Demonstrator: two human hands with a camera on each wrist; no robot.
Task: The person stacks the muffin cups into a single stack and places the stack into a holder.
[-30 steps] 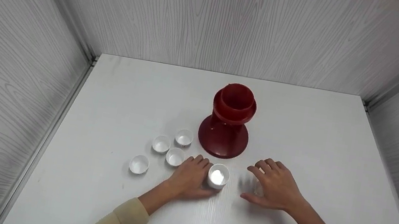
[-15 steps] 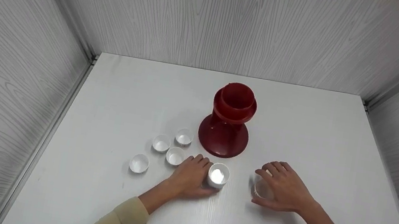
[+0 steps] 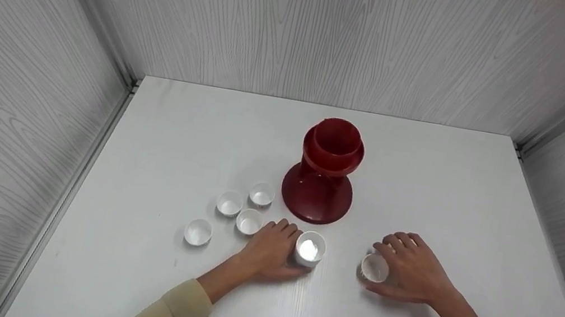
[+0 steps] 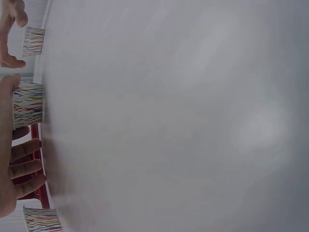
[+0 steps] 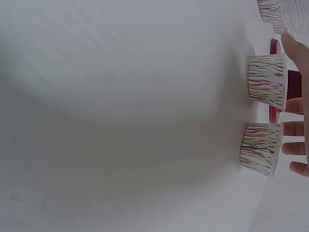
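Movement is all in our right hand [image 3: 412, 272]: over the last second it slid to our right, so we now see much more of the right paper cup [image 3: 375, 268]. That cup stands upright on the white table [image 3: 150, 132], well apart from the middle paper cup [image 3: 310, 249]. We think this means it has been let go and stands by itself. Our right fingers are loosely bent and spread, and do not seem to squeeze it. The right wrist view shows another striped cup [image 5: 260, 150] by those fingers; we cannot tell which one it is from above. Our left hand [image 3: 267, 252] has stayed put, its thumb and pointer finger holding the middle cup from both sides. Four small white cups [image 3: 197, 232] sit to the left, and the red plastic stand [image 3: 316, 198] is just behind the middle cup.
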